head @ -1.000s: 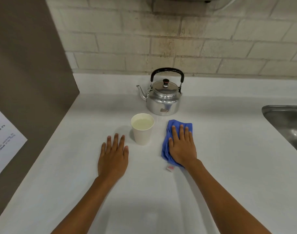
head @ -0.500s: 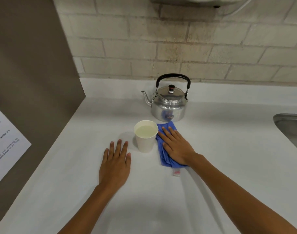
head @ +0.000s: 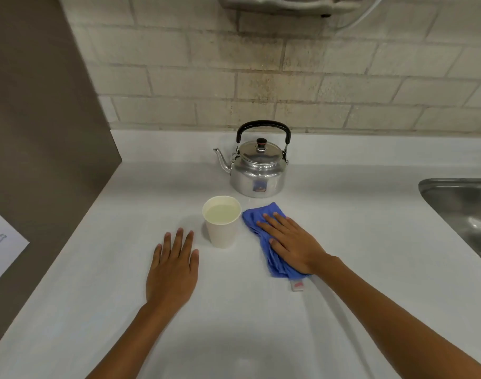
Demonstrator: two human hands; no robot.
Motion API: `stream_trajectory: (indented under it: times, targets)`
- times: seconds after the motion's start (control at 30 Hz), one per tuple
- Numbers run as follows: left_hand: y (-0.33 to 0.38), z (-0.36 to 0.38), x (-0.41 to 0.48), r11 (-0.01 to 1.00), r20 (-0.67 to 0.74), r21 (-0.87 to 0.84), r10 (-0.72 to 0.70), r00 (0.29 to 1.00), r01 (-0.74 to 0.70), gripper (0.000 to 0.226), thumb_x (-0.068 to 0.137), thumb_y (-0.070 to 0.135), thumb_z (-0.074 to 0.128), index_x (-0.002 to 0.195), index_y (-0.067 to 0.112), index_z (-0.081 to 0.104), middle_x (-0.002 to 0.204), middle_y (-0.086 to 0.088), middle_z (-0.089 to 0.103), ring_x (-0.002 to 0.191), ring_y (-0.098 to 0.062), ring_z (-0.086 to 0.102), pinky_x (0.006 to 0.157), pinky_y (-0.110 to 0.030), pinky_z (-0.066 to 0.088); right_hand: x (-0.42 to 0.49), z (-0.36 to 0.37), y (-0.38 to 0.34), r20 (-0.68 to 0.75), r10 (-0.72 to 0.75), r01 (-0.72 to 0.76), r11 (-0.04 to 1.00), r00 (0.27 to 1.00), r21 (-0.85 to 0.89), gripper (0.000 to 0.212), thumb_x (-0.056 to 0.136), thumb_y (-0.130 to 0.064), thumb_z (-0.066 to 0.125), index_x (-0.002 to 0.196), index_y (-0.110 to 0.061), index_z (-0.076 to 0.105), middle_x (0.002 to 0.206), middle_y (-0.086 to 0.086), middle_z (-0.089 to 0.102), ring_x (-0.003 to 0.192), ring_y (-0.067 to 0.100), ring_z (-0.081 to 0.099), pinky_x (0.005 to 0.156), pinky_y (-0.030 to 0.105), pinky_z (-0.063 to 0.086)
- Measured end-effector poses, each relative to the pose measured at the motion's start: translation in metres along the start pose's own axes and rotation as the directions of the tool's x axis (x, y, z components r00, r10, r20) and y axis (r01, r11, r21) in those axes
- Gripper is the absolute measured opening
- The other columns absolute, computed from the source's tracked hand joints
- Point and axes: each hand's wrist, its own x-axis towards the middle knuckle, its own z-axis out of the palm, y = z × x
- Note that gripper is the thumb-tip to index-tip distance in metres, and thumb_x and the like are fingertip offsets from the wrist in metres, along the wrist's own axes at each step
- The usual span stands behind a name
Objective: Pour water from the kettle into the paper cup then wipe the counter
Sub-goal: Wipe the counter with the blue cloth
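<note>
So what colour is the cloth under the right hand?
Blue cloth, flat under the right hand, head view.

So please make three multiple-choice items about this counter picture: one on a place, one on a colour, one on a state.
1. Where does the white paper cup stand?
A. in front of the silver metal kettle, towards the spout side
B. inside the steel sink
C. on the cloth

2. What colour is the crumpled cloth under the right hand?
A. green
B. blue
C. red

3. What is the state of the cup?
A. tipped over
B. empty
C. upright, holding liquid

Key: 1 A, it stands nearer the person than the kettle. 2 B, blue shows around the fingers. 3 C, a liquid surface shows below its rim.
</note>
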Motion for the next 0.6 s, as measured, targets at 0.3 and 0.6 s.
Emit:
stream_trajectory:
  times: [0.3,0.6]
  targets:
    - [0.002,0.000,0.001,1.000,0.010,-0.020,-0.011,1.000,0.011,0.052,0.096,0.037,0.012,0.144,0.022,-0.003,0.156,-0.002,-0.003,0.143,-0.023,-0.006,0.118,-0.038,0.001,-0.045,0.019,-0.057,-0.184,0.346,-0.355,0.935,0.920,-0.016,0.052,0.098,-0.033,0.025,0.145,-0.022,0.005,0.157,0.006,0.002,0.145,0.028,-0.003,0.117,0.036,-0.005]
    - [0.001,-0.005,0.000,0.999,0.038,-0.037,-0.008,0.999,0.009,0.052,0.097,0.037,0.012,0.144,0.022,-0.001,0.156,-0.002,-0.003,0.143,-0.023,-0.006,0.118,-0.037,0.000,-0.072,0.015,-0.071,-0.128,0.401,-0.409,0.911,0.907,-0.048,0.051,0.098,-0.038,0.017,0.144,-0.029,-0.004,0.158,-0.001,-0.005,0.145,0.018,-0.007,0.117,0.031,-0.002]
